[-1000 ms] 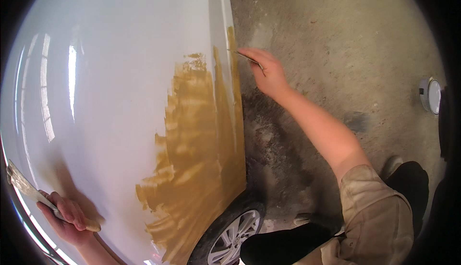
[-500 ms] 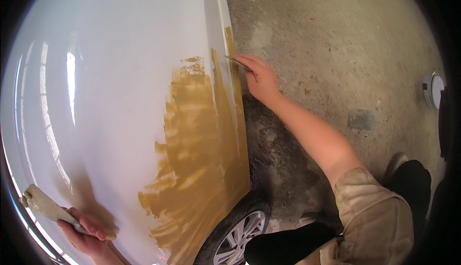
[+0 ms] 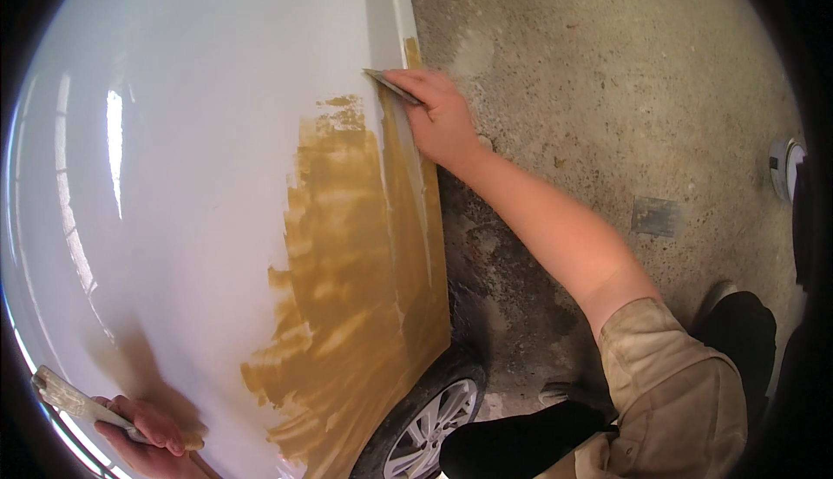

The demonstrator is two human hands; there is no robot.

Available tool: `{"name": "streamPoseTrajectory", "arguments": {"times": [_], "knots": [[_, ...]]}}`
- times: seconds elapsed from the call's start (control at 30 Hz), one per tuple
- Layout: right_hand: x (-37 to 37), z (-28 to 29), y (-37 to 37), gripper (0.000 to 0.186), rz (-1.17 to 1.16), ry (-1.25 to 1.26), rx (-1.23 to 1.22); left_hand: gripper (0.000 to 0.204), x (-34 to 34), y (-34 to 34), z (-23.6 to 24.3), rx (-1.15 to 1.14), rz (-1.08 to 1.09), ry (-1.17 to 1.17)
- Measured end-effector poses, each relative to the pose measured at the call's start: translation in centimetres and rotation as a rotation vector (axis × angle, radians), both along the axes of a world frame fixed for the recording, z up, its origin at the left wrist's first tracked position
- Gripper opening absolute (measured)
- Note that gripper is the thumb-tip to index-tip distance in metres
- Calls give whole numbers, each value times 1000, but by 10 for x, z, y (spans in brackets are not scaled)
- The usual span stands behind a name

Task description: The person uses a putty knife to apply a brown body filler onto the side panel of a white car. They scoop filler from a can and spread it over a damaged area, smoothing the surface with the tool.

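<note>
A white car body panel (image 3: 217, 184) carries a broad patch of mustard-brown filler (image 3: 338, 219), streaky and ragged along its left border. My right hand (image 3: 440, 119) is closed on a thin flat spreader (image 3: 395, 87), whose tip rests at the panel near the upper end of the filler. At the lower left, my left hand (image 3: 143, 434) grips a putty knife (image 3: 74, 396) with a pale, smeared blade. This hand is beside the white panel, left of the patch; whether it touches the surface I cannot tell.
Below the filler is a car wheel (image 3: 434, 427) with silver spokes. Stained concrete floor (image 3: 573, 71) lies to the right, with a grey rectangular piece (image 3: 656, 216) on it. At the far right stands a round can (image 3: 785, 169). My dark-clothed leg (image 3: 512, 440) is close to the wheel.
My right hand has moved left and slightly up with the spreader, from the panel's right edge onto the raised crease. My left hand has shifted slightly down and left with the putty knife.
</note>
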State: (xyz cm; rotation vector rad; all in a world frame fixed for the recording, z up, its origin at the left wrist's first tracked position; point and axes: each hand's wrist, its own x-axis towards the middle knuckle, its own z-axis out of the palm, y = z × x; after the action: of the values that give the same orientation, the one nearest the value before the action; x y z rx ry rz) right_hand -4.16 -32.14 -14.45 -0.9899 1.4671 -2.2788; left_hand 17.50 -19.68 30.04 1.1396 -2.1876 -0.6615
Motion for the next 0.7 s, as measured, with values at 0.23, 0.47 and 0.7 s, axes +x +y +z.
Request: {"name": "streamPoseTrajectory", "arguments": {"times": [0.23, 0.47, 0.7], "knots": [[30, 7, 21, 53, -21, 46, 6, 43, 4, -7, 7, 93, -42, -104], [42, -2, 57, 57, 81, 174, -40, 42, -15, 7, -10, -152, 247, 61], [11, 5, 31, 43, -70, -50, 24, 41, -15, 4, -10, -121, 209, 25]]}}
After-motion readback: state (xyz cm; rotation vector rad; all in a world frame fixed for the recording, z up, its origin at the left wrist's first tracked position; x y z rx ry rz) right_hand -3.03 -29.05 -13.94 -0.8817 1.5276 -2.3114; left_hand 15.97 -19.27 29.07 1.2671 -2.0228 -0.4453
